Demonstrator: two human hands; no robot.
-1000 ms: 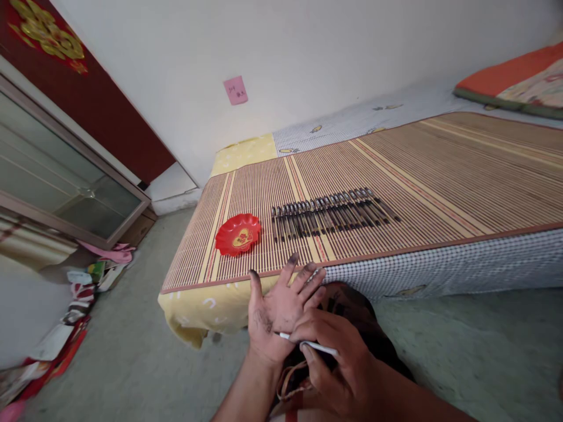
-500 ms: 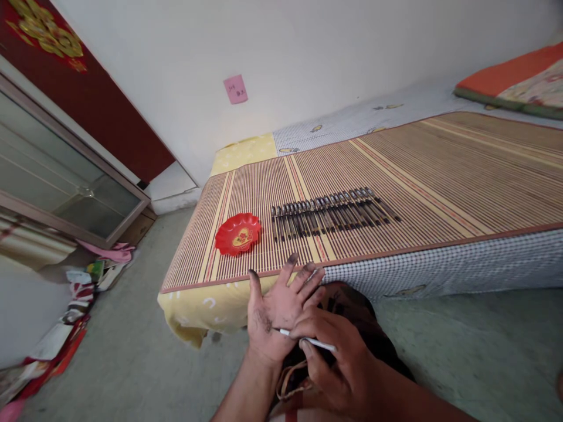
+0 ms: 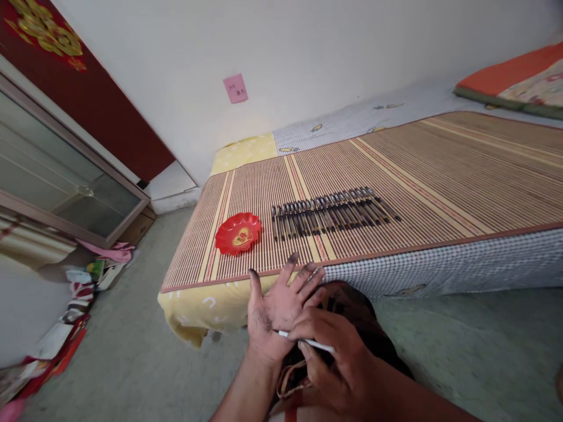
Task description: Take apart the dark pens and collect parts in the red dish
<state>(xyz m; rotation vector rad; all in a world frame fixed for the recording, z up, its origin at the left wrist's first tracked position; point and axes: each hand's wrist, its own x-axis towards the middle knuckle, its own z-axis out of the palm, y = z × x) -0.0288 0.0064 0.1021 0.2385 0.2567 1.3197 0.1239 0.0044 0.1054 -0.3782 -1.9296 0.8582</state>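
My left hand [image 3: 281, 308] is turned palm up with its fingers spread. Dark smudges mark its fingertips and the palm near the thumb. A slim white pen [image 3: 319, 344] is pinched in my right hand [image 3: 332, 349], its dark tip at the left palm. My right fingers cover part of the pen. Beyond the hands, a row of several dark pens [image 3: 329, 212] lies side by side on the striped mat [image 3: 422, 193]. To their left sits a scalloped red plate [image 3: 224, 237] with a gold heart design.
The mat covers a bed with a checked sheet [image 3: 440, 266] and a yellow cloth [image 3: 206, 308] at its corner. An orange-edged folded bedding piece [image 3: 497, 79] lies at the far right. At left stands a glass-fronted cabinet [image 3: 57, 170], with clutter [image 3: 79, 299] on the floor.
The pen tip has shifted very slightly at the left palm. Otherwise both hands and the things on the bed look the same.
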